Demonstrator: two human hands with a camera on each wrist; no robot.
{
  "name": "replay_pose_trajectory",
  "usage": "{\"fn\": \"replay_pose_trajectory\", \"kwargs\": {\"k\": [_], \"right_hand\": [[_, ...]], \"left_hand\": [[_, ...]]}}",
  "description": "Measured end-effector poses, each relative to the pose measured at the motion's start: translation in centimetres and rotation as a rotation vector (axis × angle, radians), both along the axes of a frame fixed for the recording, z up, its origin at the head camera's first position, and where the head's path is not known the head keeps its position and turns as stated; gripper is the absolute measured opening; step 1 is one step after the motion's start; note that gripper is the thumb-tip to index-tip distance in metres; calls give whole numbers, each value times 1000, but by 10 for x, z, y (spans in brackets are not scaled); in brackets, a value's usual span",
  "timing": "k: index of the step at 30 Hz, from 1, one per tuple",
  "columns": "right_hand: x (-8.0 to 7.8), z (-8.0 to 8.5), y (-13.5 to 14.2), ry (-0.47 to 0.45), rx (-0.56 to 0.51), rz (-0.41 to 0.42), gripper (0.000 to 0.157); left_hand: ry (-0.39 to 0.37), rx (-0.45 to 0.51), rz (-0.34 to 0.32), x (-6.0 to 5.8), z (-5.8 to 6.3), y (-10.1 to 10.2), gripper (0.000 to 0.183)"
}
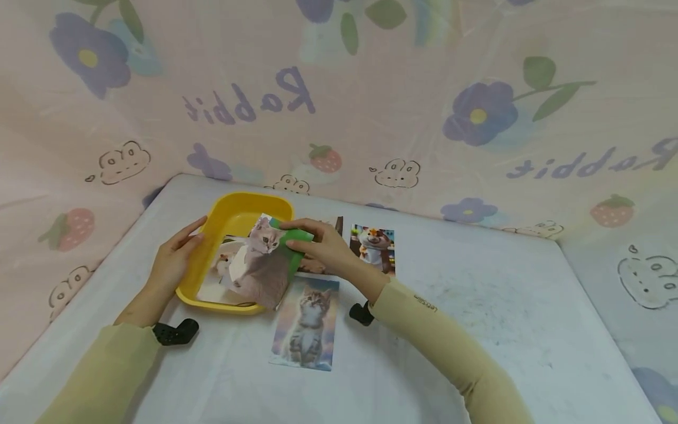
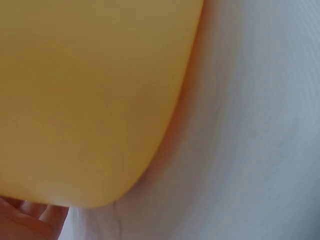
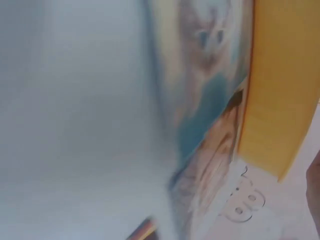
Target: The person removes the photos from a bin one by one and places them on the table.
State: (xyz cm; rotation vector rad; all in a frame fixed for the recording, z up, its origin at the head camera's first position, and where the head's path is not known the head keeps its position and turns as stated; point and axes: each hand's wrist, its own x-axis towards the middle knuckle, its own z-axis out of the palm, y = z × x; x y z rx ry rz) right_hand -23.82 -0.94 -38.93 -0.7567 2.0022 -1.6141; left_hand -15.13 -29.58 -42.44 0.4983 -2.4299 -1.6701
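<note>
My left hand [image 1: 177, 253] holds the left rim of a yellow plastic tray [image 1: 254, 203]. In the left wrist view the tray's wall [image 2: 90, 100] fills much of the frame, fingers [image 2: 35, 217] at its edge. My right hand [image 1: 323, 244] pinches the upper right corner of a cat picture [image 1: 259, 271] with a green background, tilted over the tray. Beneath it, partly hidden, a picture with a pale animal [image 1: 214, 280] lies in the tray. A kitten picture [image 1: 307, 324] lies on the table in front, right of the tray.
A brownish picture [image 1: 318, 265] lies right of the tray, partly under my right hand. Beside it is a picture of a dressed-up animal [image 1: 373, 244]. All stand on a white-covered table [image 1: 466, 341], with a printed cloth [image 1: 371, 118] hanging behind and at the sides.
</note>
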Motion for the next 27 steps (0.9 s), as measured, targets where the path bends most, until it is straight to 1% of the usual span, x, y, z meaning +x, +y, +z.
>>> {"fn": "replay_pose_trajectory", "kwargs": {"k": [5, 7, 9, 13, 19, 27], "right_hand": [[1, -4, 28, -18, -8, -1, 35], [1, -4, 40, -15, 5, 5, 36], [1, -3, 53, -27, 26, 3, 37], [3, -1, 79, -51, 101, -17, 37], [2, -5, 111, 11, 167, 41, 38], [10, -11, 146, -73, 232, 56, 40]], "left_hand": [[-23, -18, -11, 0, 0, -2, 49], [-35, -20, -11, 0, 0, -3, 49], [-44, -21, -9, 0, 0, -4, 50], [-39, 3, -16, -1, 0, -4, 50], [-27, -26, -33, 1, 0, -4, 50], [-29, 6, -37, -1, -1, -3, 48]]}}
